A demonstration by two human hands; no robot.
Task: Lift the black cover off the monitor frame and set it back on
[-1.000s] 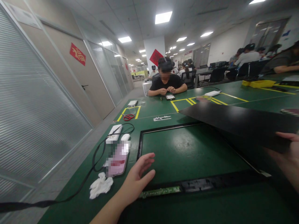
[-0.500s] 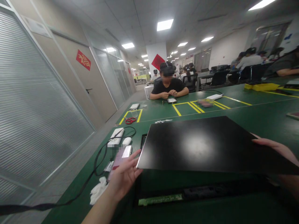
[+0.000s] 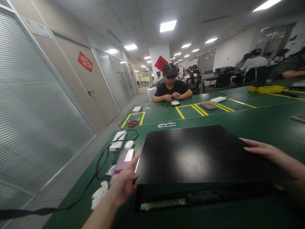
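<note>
A flat, glossy black panel (image 3: 176, 149), like a display panel, is held between my two hands. My left hand (image 3: 124, 183) grips its left edge near the front corner, with the fingers partly hidden under it. On the right edge, my right hand (image 3: 264, 151) has fingers on top and the rest out of sight below. Beneath the panel lies a dark frame (image 3: 202, 194) with a green circuit board (image 3: 163, 204) along its near side. The panel covers most of this frame, its near edge slightly above it.
Left of the panel lie a phone (image 3: 121, 163), a white mouse-like object (image 3: 129, 144), a white box (image 3: 118, 140), a black strap (image 3: 96, 168) and crumpled white cloth (image 3: 100, 194). Red-handled scissors (image 3: 132, 123) lie farther back. A person in black (image 3: 172, 89) sits across the green table (image 3: 269, 121).
The panel has come down and slightly left, nearer the dark frame, and covers more of it. Both my hands moved with it, the right one leftward.
</note>
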